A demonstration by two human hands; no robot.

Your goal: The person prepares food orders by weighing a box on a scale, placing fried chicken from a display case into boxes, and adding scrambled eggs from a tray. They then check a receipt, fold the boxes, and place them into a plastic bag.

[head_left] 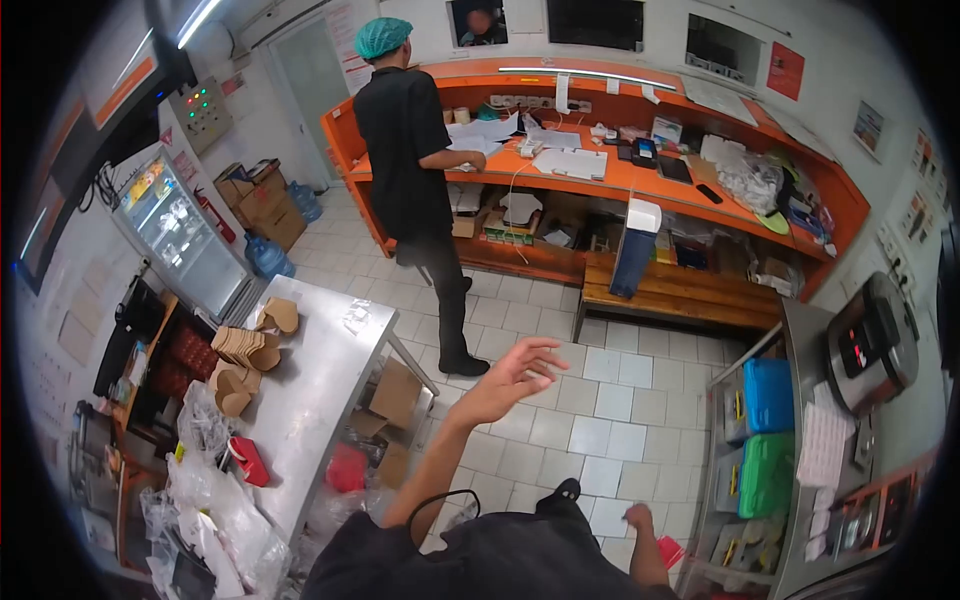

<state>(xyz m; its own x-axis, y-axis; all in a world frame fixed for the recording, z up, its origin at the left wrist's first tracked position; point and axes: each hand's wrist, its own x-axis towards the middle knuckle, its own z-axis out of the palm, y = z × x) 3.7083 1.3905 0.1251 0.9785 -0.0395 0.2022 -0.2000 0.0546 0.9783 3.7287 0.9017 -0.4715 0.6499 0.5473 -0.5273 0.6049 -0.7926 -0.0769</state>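
Observation:
My left hand [515, 382] is raised in front of me over the tiled floor, its fingers loosely spread and holding nothing. Lower down at my other side hangs my right hand [638, 516], small in view, with the fingers curled in. A red item [670, 551] shows just behind my right forearm. To the left of my raised hand stands a metal table [335, 350] bearing stacked brown cardboard food boxes [245, 347], a red tape dispenser [248, 461] and clear plastic bags [215, 510].
A person [410, 150] in dark clothes and a green hair net stands at the orange counter [620, 183], over papers. A wooden bench [680, 292] lies ahead. Right are a shelf with blue [768, 396] and green bins [766, 474] and a rice cooker [872, 345]. A glass-door fridge [185, 230] stands left.

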